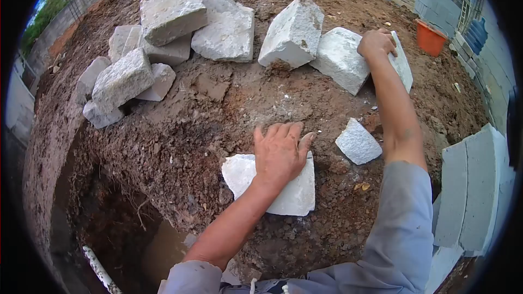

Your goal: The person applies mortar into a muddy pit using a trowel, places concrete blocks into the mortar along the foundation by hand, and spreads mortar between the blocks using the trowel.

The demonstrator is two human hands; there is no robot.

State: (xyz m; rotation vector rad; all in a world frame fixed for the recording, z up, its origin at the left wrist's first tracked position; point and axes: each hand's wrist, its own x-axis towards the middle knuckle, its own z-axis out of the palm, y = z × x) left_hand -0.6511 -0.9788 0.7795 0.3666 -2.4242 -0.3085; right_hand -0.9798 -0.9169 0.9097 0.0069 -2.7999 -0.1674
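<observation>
My left hand (pixel 279 152) lies with spread fingers on top of a flat white stone (pixel 294 190) in the lower middle, on dark soil. My right hand (pixel 378 46) reaches far forward at the upper right. Its fingers curl over the top edge of a white stone slab (pixel 400 62), partly hidden by the hand and forearm. Just left of that hand leans a large pale block (pixel 340 57), and further left stands another angular block (pixel 294 32). A small whitish stone (pixel 358 141) rests on the soil between my two forearms.
Several rough blocks (pixel 174 13) are piled at the upper left. A muddy pit (pixel 163 245) with a white pipe (pixel 101 269) opens at the lower left. An orange bucket (pixel 431 38) stands upper right, and a grey block wall (pixel 471 190) runs along the right.
</observation>
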